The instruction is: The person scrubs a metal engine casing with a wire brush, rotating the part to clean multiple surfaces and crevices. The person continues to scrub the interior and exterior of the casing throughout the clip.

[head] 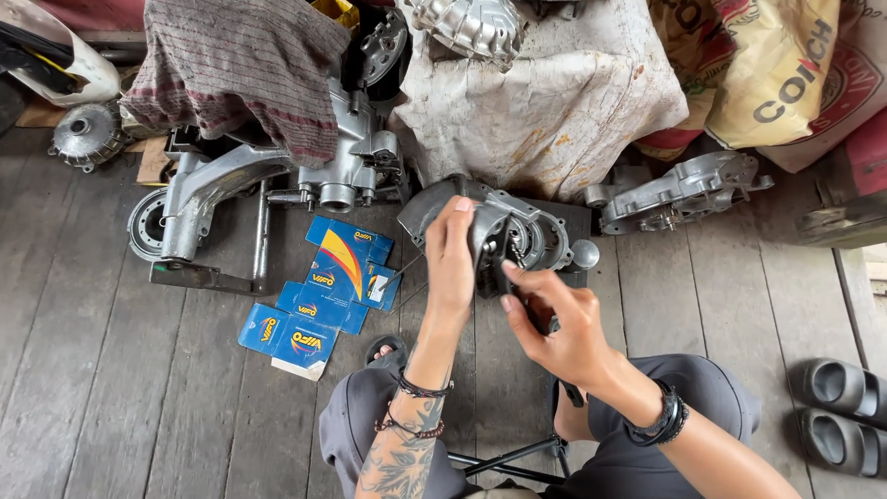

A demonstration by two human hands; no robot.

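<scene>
A grey metal engine casing (531, 231) sits on the wooden floor in front of me. My left hand (451, 259) grips its near rim, thumb over the edge. My right hand (554, 323) reaches into the casing's opening with fingers pinched on a small part that I cannot make out. Both wrists wear dark bead bracelets, and my left forearm is tattooed. My knees in grey shorts frame the bottom of the view.
Several blue cardboard boxes (323, 296) lie left of the casing. Another engine block (342, 171) under a striped cloth (240, 65) stands behind them. A casing half (674, 194) lies right. Sacks (776, 74) and a white tarp (545, 102) line the back. Dark sandals (841, 407) rest far right.
</scene>
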